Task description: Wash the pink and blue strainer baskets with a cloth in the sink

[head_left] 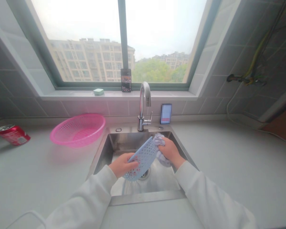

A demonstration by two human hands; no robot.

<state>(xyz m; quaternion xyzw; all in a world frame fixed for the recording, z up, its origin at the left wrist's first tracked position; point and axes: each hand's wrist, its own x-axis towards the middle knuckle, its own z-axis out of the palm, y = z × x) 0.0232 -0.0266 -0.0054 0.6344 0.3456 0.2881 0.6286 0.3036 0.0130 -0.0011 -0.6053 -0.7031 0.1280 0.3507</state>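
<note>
Over the steel sink [124, 199], a light blue plastic basket [145, 158] with a lattice of holes is held tilted on its side. My left hand [124, 164] grips its left edge, with the thumb on the near face. At the upper right rim, my right hand [169, 150] is closed on a crumpled pale lavender cloth [159, 140], which touches the basket; part of the cloth hangs below the hand. The far fingers of both hands are partly hidden. Below the basket, the drain [146, 175] is partly covered.
Behind the sink stands a chrome faucet [141, 108]. A pink basket [77, 130] and a red can [13, 135] lying on its side are on the left counter. One phone [126, 81] leans on the window frame, another device [166, 114] against the tiles. A green box [98, 92] sits on the sill.
</note>
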